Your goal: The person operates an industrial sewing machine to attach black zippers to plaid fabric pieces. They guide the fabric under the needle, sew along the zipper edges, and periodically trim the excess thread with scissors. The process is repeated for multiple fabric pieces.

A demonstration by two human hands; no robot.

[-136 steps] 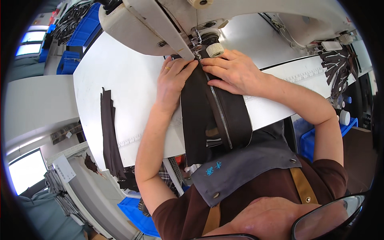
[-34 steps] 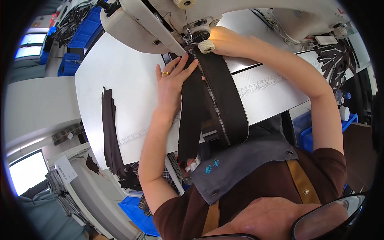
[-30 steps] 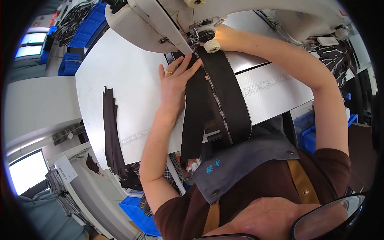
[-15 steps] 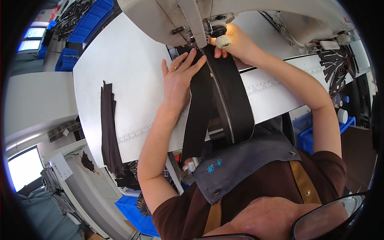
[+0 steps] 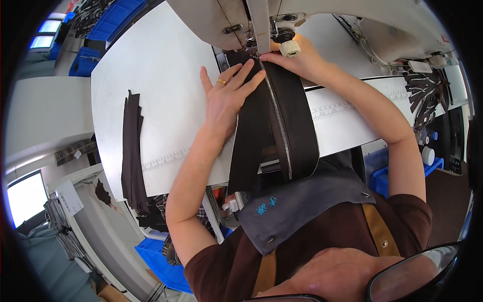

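Note:
Dark fabric (image 5: 297,110) with a metal-toothed zipper (image 5: 277,110) runs from under the sewing machine head (image 5: 211,20) down over the table's near edge. My left hand (image 5: 224,103) lies on the fabric's left part, fingers spread, their tips close to the zipper by the presser foot. At the right of the foot, my right hand (image 5: 308,63) has its thumb at the zipper's upper end. Its fingers are bent at the fabric there, partly hidden behind the white knob (image 5: 290,48). The needle's point cannot be made out.
Dark fabric strips (image 5: 132,146) lie at the left of the white table (image 5: 166,65), overhanging its near edge. A ruler scale (image 5: 342,108) runs along the table. Another bundle of strips (image 5: 422,95) hangs at the right. Blue bins (image 5: 163,267) stand below the table.
My right hand's fingers, earlier stretched onto the fabric, are now drawn in, with the thumb reaching the zipper's top. My left hand stays on the fabric. The whole view has shifted slightly.

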